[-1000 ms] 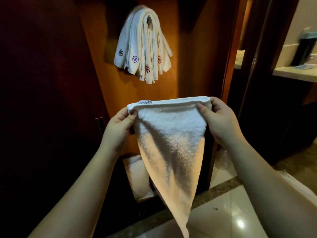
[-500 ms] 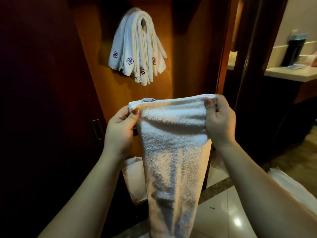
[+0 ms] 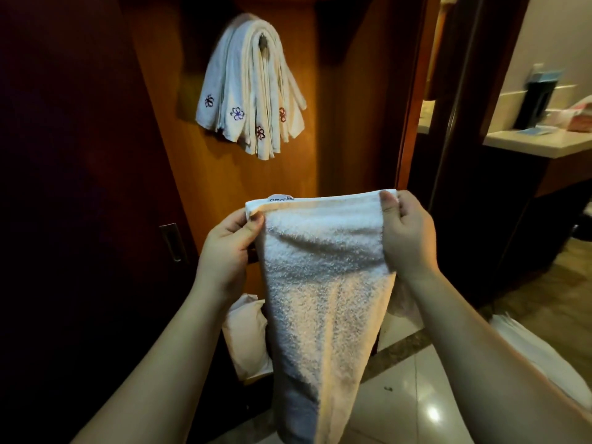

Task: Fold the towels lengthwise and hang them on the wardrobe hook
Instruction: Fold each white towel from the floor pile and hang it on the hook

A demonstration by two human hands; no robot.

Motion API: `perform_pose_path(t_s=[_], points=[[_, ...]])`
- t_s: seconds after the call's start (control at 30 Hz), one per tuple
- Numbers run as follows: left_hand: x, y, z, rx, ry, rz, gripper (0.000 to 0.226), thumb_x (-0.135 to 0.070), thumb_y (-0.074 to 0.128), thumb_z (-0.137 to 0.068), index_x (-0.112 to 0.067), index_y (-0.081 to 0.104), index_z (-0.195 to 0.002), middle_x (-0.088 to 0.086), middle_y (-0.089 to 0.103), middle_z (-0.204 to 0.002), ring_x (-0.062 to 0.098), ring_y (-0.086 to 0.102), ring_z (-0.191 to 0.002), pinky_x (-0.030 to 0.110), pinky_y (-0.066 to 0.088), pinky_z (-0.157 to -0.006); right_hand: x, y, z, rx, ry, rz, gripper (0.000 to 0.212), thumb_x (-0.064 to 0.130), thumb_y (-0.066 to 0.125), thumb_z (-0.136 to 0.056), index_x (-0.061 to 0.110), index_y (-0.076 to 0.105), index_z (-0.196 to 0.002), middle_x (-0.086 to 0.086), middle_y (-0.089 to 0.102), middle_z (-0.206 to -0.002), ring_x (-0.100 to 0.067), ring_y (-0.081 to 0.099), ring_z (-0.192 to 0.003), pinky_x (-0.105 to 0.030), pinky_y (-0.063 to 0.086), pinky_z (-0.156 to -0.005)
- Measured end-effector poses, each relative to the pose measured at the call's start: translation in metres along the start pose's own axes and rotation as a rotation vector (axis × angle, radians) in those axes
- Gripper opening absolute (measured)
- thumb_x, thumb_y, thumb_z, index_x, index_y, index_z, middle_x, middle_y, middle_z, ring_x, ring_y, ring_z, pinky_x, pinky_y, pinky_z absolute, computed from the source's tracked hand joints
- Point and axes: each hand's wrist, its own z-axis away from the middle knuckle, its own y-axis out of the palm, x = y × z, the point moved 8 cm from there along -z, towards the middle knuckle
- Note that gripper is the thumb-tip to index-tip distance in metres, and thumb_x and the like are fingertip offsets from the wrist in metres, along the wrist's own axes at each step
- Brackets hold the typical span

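Observation:
I hold a white terry towel [image 3: 323,283] up in front of me by its top edge, and it hangs down narrowing toward the floor. My left hand [image 3: 229,248] pinches its top left corner, beside a small label. My right hand [image 3: 408,233] pinches the top right corner. Above, on the wooden wardrobe panel [image 3: 346,123], several folded white towels [image 3: 253,91] with small embroidered flowers hang bunched over a hook [image 3: 263,43], whose tip shows at their top.
A dark wardrobe door with a recessed handle [image 3: 173,241] stands to the left. White bags [image 3: 246,341] lie on the floor behind the towel. A bathroom counter [image 3: 538,144] with a dark object sits at the right, and more white cloth [image 3: 538,357] at the lower right. The floor is glossy tile.
The towel's hanging part has gone from a tapered point to a wider, fuller drape. Both hands keep their grip on the top corners, and the view has shifted slightly.

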Motion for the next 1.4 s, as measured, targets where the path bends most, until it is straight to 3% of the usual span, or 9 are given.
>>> perform_pose_path(t_s=[0.1,0.2,0.33,0.5,0.87,1.03,1.13,1.23,1.4], points=[[0.016,-0.002,-0.004,0.036,-0.086,0.038,0.028,-0.017,0.053,-0.099,-0.009,0.071,-0.118,0.014,0.072,-0.101,0.027,0.065,-0.086,0.033,0.049,-0.071,-0.027,0.018,-0.001,0.214,0.277,-0.162,0.039,0.066,0.055,-0.087,0.028,0.067,-0.09,0.006,0.073,-0.08,-0.006,0.067,-0.067,-0.032,0.05,-0.062],[0.028,0.001,-0.001,0.104,-0.155,0.063,0.037,-0.025,0.058,-0.089,-0.011,0.071,-0.12,0.018,0.067,-0.109,0.031,0.057,-0.097,0.033,0.041,-0.073,-0.048,0.049,0.027,0.583,0.7,-0.691,0.045,0.043,0.068,-0.087,0.009,0.07,-0.118,-0.015,0.077,-0.105,-0.026,0.076,-0.09,-0.036,0.061,-0.07],[0.039,-0.003,0.004,0.158,-0.171,0.039,0.038,-0.029,0.058,-0.088,-0.015,0.073,-0.119,0.013,0.071,-0.107,0.031,0.06,-0.096,0.035,0.041,-0.072,-0.052,0.059,0.062,0.818,0.878,-0.879,0.031,0.023,0.078,-0.08,0.003,0.08,-0.103,-0.02,0.076,-0.102,-0.026,0.077,-0.086,-0.034,0.062,-0.067],[0.05,-0.01,0.013,0.089,-0.164,0.177,0.055,-0.044,0.079,-0.076,-0.012,0.071,-0.12,0.023,0.068,-0.122,0.037,0.065,-0.113,0.043,0.049,-0.093,-0.038,0.063,0.056,0.798,0.724,-0.984,0.065,0.027,0.08,-0.082,-0.004,0.058,-0.135,-0.028,0.059,-0.136,-0.039,0.061,-0.124,-0.048,0.054,-0.099],[0.068,-0.012,0.03,-0.048,-0.229,0.022,0.02,-0.035,0.075,-0.084,-0.026,0.079,-0.102,0.012,0.077,-0.099,0.027,0.076,-0.089,0.031,0.058,-0.069,-0.039,0.053,0.058,0.563,0.614,-0.552,0.036,0.033,0.069,-0.088,0.009,0.072,-0.115,-0.023,0.073,-0.111,-0.041,0.07,-0.105,-0.063,0.048,-0.102],[0.077,0.002,0.051,-0.216,-0.201,0.006,0.029,-0.044,0.063,-0.089,-0.033,0.074,-0.114,0.004,0.077,-0.106,0.028,0.072,-0.103,0.051,0.053,-0.097,-0.017,0.041,0.08,0.255,0.441,-0.11,0.017,0.05,0.055,-0.095,0.046,0.071,-0.089,0.023,0.074,-0.084,0.004,0.068,-0.073,-0.032,0.052,-0.067],[0.074,0.01,0.067,-0.298,-0.163,-0.08,0.02,-0.043,0.057,-0.099,-0.038,0.076,-0.099,-0.009,0.078,-0.099,0.011,0.073,-0.097,0.042,0.057,-0.091,0.002,0.042,0.102,0.16,0.363,-0.072,0.022,0.046,0.052,-0.102,0.045,0.064,-0.083,0.044,0.062,-0.084,0.024,0.057,-0.08,-0.006,0.042,-0.059],[0.069,0.015,0.081,-0.35,-0.162,-0.183,0.021,-0.044,0.055,-0.101,-0.035,0.072,-0.095,-0.018,0.076,-0.094,0.0,0.071,-0.09,0.033,0.058,-0.086,0.009,0.049,0.123,0.161,0.364,-0.123,0.011,0.044,0.05,-0.103,0.044,0.062,-0.104,0.035,0.064,-0.085,0.028,0.053,-0.089,0.007,0.036,-0.068],[0.06,0.038,0.091,-0.2,-0.16,-0.115,0.018,-0.035,0.053,-0.102,-0.029,0.069,-0.096,-0.015,0.077,-0.088,0.002,0.073,-0.085,0.014,0.055,-0.065,0.018,0.061,0.133,0.272,0.368,-0.2,0.042,0.055,0.046,-0.096,0.034,0.064,-0.127,0.015,0.071,-0.111,0.005,0.065,-0.101,-0.007,0.051,-0.082]])
